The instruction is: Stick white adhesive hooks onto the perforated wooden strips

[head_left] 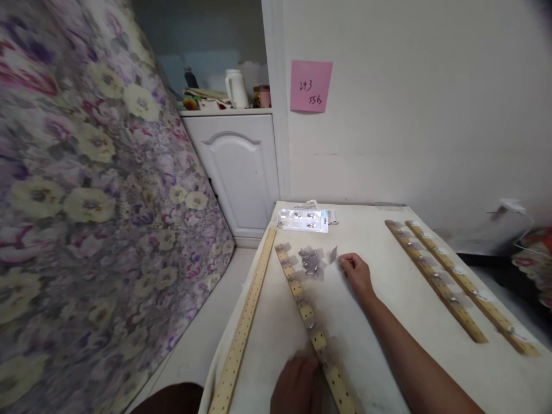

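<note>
My right hand [356,273] pinches the metal end of a small clear-backed hook [333,255] above the table, its clear square pointing left. Just left of it lies a loose pile of similar clear-backed hooks [311,263]. A narrow wooden strip [318,339] with holes runs from the pile's left side toward me. Several clear squares with metal parts sit along its length. At the near part of this strip, my left hand [295,385] is curled against its left edge. That hand is dark and blurred, and its fingertips are partly hidden.
A bare perforated wooden strip [245,322] lies along the table's left edge. Two strips with hooks, an inner one [435,279] and an outer one [470,290], lie at the right. Clear hook packaging [302,221] rests at the back, by the wall. A floral curtain [107,190] hangs left.
</note>
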Tool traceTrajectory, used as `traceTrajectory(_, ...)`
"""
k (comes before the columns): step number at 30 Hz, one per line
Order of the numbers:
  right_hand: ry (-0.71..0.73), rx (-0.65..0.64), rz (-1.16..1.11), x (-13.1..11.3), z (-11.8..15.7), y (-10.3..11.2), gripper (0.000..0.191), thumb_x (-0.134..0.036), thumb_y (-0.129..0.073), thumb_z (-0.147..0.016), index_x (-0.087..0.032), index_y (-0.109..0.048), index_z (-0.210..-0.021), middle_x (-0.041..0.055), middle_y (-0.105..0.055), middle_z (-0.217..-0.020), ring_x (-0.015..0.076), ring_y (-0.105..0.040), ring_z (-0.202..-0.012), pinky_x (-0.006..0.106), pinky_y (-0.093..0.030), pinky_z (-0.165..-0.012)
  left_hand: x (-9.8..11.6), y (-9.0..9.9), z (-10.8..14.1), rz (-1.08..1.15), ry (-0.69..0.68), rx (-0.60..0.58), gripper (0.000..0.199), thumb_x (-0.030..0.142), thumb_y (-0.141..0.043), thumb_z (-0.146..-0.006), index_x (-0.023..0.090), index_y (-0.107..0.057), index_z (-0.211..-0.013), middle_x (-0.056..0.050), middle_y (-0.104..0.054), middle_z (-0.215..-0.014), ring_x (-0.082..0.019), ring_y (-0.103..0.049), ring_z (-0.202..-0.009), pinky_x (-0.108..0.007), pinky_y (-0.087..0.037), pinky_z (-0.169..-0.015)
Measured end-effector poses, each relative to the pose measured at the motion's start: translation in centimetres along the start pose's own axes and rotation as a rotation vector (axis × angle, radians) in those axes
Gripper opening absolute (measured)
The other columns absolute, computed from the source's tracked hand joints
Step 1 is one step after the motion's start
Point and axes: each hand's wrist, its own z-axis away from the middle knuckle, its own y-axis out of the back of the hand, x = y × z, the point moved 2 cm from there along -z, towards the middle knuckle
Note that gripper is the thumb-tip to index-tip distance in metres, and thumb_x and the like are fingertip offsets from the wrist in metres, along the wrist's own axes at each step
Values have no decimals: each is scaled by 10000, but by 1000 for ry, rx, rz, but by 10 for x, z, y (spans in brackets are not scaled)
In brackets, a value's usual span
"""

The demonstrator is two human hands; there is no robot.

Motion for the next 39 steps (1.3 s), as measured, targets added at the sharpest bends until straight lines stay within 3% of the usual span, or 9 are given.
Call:
traceTrajectory(8, -21, -68, -157, -15, 86, 46, 322, -474, -527, -808, -169, -610, -873, 32, -583, -782, 125, -449, -545, 257, -385, -489, 21, 21, -13, 203, 118, -19, 199, 216, -432, -910, 231, -598, -1019, -57, -648, -934, -170, -634, -874, -294, -546, -767)
traceTrajectory(12, -19, -164, -171, -27, 133, 68, 286, -459, -539, -822, -185, -544, -739, 72, -609, -985, 116, -448, -558, 260, -372, -498, 31, 31, -15, 325, 170, -4, 205, 269, -430, -919, 210, -612, -991, -61, -643, -925, -183, -619, -877, -314, -532, -764)
traceTrajectory(18, 154, -252, 21, -65, 180, 83, 223, -365, -515, -859, -204, -486, -707, 80, -603, -991, 211, -560, -875, 284, -426, -653, 67, 36, -20, 429, 187, -12, 223, 297, -486, -891, 203, -590, -1065, -52, -633, -940, -162, -602, -810, -305, -521, -728)
traceTrajectory(23, 298, -375, 168, -94, 202, 79, 131, -240, -506, -855, -205, -485, -730, 48, -579, -974, 147, -540, -724, 260, -403, -596, 88, 32, -24, 458, 225, -28, 438, 225, -567, -818, 192, -489, -1248, -55, -627, -1026, -124, -594, -723, -287, -520, -693)
traceTrajectory(28, 364, -393, 196, -99, 213, 67, 113, -195, -534, -828, -206, -501, -720, 23, -567, -908, 133, -509, -711, 256, -400, -630, 93, 34, -19, 470, 250, -56, 313, 217, -594, -780, 198, -599, -1092, 5, -638, -804, -127, -572, -677, -256, -483, -651)
traceTrajectory(34, 284, -353, 164, -97, 219, 55, 137, -253, -628, -780, -203, -522, -709, -19, -526, -774, 101, -408, -576, 240, -347, -552, 93, 25, -9, 728, 432, -90, 297, 394, -579, -819, 172, -615, -1013, 22, -587, -689, -109, -512, -613, -211, -414, -573)
traceTrajectory(39, 123, -297, 93, -87, 214, 64, 154, -350, -577, -832, -202, -577, -876, -73, -376, -572, 114, -391, -533, 240, -325, -522, 89, 19, -7, 1001, 596, -81, 299, 334, -671, -724, 163, -596, -958, 54, -538, -634, -91, -501, -577, -196, -405, -557)
